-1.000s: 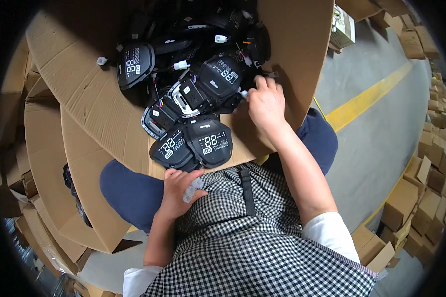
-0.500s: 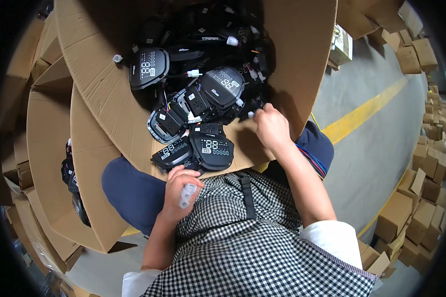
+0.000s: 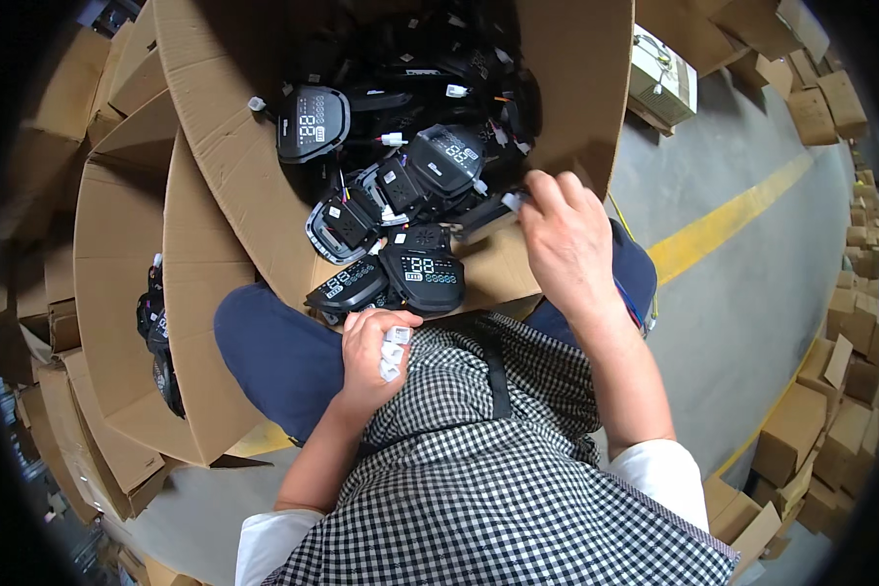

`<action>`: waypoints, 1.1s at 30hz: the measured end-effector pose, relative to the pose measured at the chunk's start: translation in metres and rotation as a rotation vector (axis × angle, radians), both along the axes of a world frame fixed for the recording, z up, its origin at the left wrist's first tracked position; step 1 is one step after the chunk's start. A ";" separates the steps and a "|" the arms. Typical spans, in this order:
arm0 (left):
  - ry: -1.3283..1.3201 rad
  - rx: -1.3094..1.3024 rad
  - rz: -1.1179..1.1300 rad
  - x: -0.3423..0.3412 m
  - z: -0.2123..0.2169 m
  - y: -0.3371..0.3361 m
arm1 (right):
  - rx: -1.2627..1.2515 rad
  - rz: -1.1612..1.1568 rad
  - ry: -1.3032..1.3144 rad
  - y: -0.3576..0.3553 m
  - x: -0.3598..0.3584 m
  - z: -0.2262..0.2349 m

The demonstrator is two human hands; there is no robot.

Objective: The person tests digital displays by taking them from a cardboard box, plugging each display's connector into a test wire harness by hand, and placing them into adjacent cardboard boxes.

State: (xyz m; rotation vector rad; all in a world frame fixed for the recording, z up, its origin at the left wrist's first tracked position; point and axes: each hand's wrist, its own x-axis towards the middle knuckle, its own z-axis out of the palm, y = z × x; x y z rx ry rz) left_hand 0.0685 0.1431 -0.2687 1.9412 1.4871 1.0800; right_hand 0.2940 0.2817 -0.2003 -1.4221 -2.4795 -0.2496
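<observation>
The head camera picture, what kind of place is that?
Probably a factory or warehouse: a large brown cardboard box holds many black plastic display units, brown cardboard cartons are piled at the right, and a long yellow stripe runs along the smooth grey floor.

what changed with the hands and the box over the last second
The right hand has moved rightward and up toward the camera, away from the black displays, with a white plug at its fingertips; when it was gripped is unclear. The head view has shifted. Unchanged: the left hand holds small white pieces by the near edge of the cardboard box, and the displays lie inside.
</observation>
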 end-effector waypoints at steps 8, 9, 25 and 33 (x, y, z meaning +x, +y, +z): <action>-0.204 -0.077 -0.134 -0.005 -0.002 -0.004 | -0.338 0.918 0.211 -0.059 -0.038 -0.015; -0.261 -0.090 -0.199 -0.006 -0.007 -0.003 | -0.275 0.942 0.179 -0.065 -0.037 -0.025; -0.168 -0.193 -0.147 -0.013 -0.008 0.001 | -0.792 0.095 0.729 -0.097 -0.015 -0.015; -0.108 -0.250 -0.252 -0.018 -0.006 0.000 | -0.271 0.479 0.130 -0.079 -0.013 -0.012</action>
